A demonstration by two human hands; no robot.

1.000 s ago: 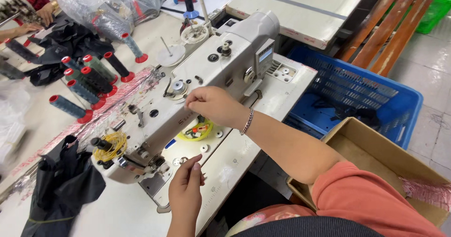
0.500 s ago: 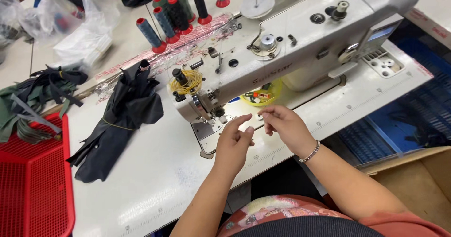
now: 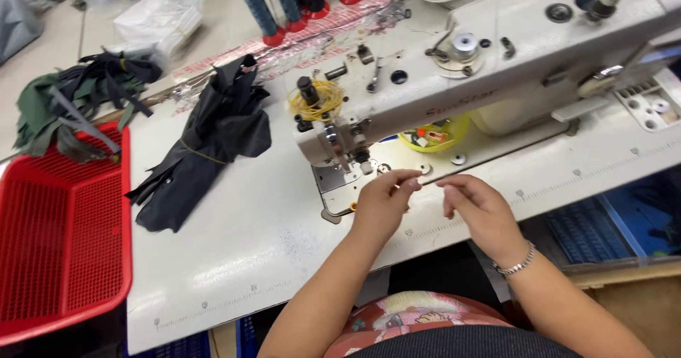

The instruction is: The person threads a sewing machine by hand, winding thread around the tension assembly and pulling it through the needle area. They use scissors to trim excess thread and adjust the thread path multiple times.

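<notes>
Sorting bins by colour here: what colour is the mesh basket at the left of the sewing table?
Red; the mesh basket shows clearly in the head view.

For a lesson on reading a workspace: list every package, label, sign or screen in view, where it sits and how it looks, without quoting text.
Clear plastic bag: top left of the table, crumpled, whitish.
Maker's lettering: front of the white sewing machine, small and reddish.
Ruler markings: along the table's front edge, small dark marks on white.
No signs or screens.

2 pinched hands, left hand (image 3: pixel 383 202) and right hand (image 3: pixel 477 205), just below sewing machine (image 3: pixel 496 67) (white)
</notes>
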